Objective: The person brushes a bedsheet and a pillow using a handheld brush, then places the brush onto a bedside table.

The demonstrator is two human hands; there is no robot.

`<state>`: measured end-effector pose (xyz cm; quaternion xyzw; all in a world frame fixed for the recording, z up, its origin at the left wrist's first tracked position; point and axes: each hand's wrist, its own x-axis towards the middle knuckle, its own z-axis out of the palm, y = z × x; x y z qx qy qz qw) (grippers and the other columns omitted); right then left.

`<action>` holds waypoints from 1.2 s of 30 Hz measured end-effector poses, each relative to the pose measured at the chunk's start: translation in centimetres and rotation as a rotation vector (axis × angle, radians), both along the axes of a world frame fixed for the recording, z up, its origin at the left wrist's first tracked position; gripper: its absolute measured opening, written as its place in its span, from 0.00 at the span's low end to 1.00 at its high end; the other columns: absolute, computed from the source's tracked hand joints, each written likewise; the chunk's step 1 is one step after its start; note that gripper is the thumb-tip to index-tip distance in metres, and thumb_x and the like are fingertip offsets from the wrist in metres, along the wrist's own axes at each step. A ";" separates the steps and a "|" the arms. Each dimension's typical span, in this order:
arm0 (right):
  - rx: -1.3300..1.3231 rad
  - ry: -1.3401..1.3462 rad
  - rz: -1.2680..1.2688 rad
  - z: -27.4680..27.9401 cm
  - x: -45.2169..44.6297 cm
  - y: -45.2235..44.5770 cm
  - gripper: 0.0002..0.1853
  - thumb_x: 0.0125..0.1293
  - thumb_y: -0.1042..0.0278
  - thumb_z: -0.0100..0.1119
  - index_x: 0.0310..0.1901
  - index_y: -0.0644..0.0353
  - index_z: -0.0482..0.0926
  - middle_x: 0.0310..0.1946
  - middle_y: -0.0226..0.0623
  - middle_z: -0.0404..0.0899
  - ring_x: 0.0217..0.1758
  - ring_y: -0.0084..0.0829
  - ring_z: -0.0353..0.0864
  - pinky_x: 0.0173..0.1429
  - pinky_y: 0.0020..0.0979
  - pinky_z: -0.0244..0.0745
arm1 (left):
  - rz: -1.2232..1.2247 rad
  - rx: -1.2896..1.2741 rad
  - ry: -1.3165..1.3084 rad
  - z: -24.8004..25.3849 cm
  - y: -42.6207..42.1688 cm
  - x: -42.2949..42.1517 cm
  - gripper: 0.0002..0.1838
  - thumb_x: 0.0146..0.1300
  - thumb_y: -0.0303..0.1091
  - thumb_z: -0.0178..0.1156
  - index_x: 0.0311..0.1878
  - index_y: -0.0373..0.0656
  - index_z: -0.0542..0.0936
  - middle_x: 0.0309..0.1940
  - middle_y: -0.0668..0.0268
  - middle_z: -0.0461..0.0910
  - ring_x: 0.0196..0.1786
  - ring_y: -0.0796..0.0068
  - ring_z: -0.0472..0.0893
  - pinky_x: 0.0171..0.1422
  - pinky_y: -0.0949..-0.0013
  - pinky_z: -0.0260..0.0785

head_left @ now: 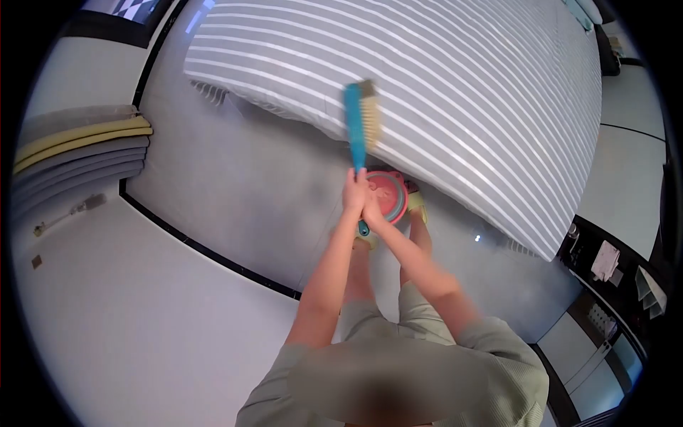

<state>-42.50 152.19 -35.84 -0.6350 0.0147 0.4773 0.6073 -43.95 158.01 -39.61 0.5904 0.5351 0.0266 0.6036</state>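
Observation:
Both hands are together around the handle of a blue brush (354, 124) with pale bristles facing right. My left hand (352, 193) wraps the handle, and my right hand (371, 206) presses against it from the right. The handle's end sticks out below them. The brush head points away from me, over the near edge of the striped bed cover (441, 107). Just beyond and beside my right hand, a round pink and grey basin (393, 193) sits low near my feet, partly hidden by the hands.
The bed fills the far side and right. Folded grey and yellow pads (85, 153) are at the left wall. Dark shelving (622, 274) holding items stands at the right. My slippered feet are on the grey floor (235, 185) near the basin.

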 end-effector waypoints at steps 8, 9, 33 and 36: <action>0.159 0.276 0.036 5.2 -4.2 1.7 0.18 0.63 0.53 0.33 0.34 0.59 0.68 0.19 0.25 0.66 0.19 0.15 0.63 0.19 0.18 0.56 | 0.102 -0.204 -0.327 10.2 4.0 -5.1 0.08 0.58 0.35 0.48 0.33 0.40 0.65 0.17 0.70 0.66 0.20 0.83 0.65 0.22 0.76 0.58; 0.140 0.259 -0.035 4.9 -4.7 1.0 0.18 0.63 0.53 0.34 0.33 0.59 0.68 0.19 0.25 0.66 0.19 0.15 0.63 0.19 0.18 0.57 | 0.039 -0.258 -0.367 10.1 3.8 -4.9 0.08 0.58 0.35 0.48 0.34 0.40 0.65 0.18 0.71 0.67 0.21 0.83 0.65 0.23 0.77 0.58; 0.069 -0.084 -0.074 -5.7 -5.4 19.1 0.18 0.61 0.62 0.38 0.51 0.59 0.63 0.41 0.31 0.69 0.44 0.20 0.66 0.48 0.24 0.61 | -0.121 0.146 0.128 2.3 18.9 -3.5 0.16 0.58 0.46 0.44 0.33 0.41 0.68 0.24 0.55 0.73 0.30 0.54 0.72 0.33 0.58 0.61; 0.239 -0.085 0.157 -3.0 -5.2 23.5 0.16 0.61 0.63 0.38 0.49 0.60 0.64 0.41 0.31 0.69 0.44 0.21 0.66 0.48 0.24 0.61 | 0.292 0.302 0.161 1.2 22.5 -5.5 0.16 0.58 0.43 0.45 0.29 0.38 0.66 0.18 0.62 0.69 0.22 0.67 0.68 0.28 0.66 0.60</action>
